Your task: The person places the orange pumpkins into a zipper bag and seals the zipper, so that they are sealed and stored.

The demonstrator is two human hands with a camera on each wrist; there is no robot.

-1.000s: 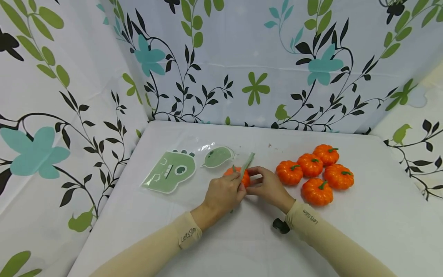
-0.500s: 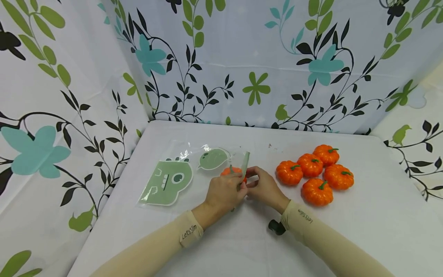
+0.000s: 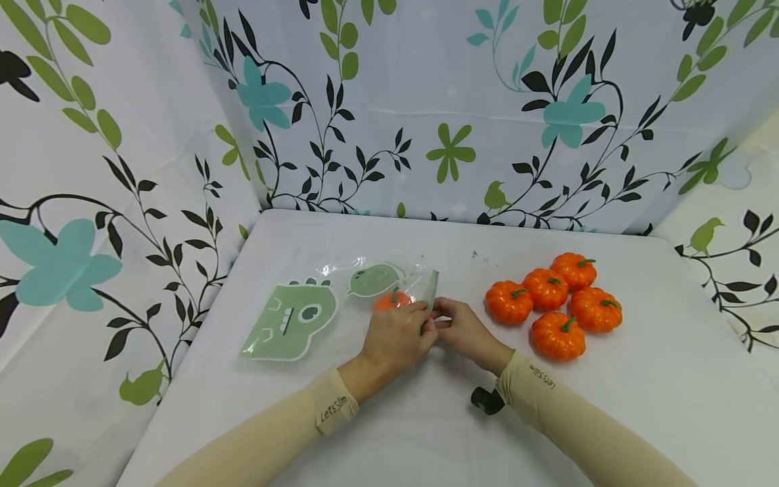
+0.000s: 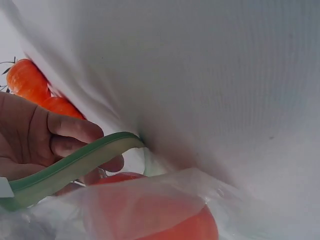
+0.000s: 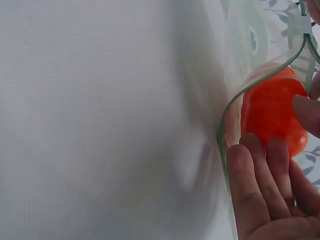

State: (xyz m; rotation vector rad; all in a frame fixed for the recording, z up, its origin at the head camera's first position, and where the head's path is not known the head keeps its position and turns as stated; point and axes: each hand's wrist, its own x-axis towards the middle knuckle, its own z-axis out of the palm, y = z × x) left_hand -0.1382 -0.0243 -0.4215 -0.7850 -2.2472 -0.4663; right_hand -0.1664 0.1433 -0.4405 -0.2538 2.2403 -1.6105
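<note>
An orange toy pumpkin (image 3: pixel 391 299) lies just within the mouth of a clear dinosaur-print zip bag (image 3: pixel 313 314), left of centre on a white-covered table (image 3: pixel 438 433) and nearer its left edge than its right. The step in hand appears to be getting the pumpkin past the green zip rim (image 4: pixel 75 162) and deeper into the bag. The left hand (image 3: pixel 398 335) pinches the rim near the white slider (image 5: pixel 306 24); that hold is best kept firm, lest the mouth fold over the fruit. The right hand (image 3: pixel 468 331) has its fingers extended into the mouth, the tips beside the pumpkin; it looks to be pushing rather than clasping, and whether every fingertip touches cannot be told. A slow push with flat fingers toward the dinosaur print should serve best, with the green stem kept off the thin film. Five loose toy pumpkins (image 3: pixel 548 289) sit clustered toward the table's right edge, well apart from the bag, so they should not hamper the right hand.
</note>
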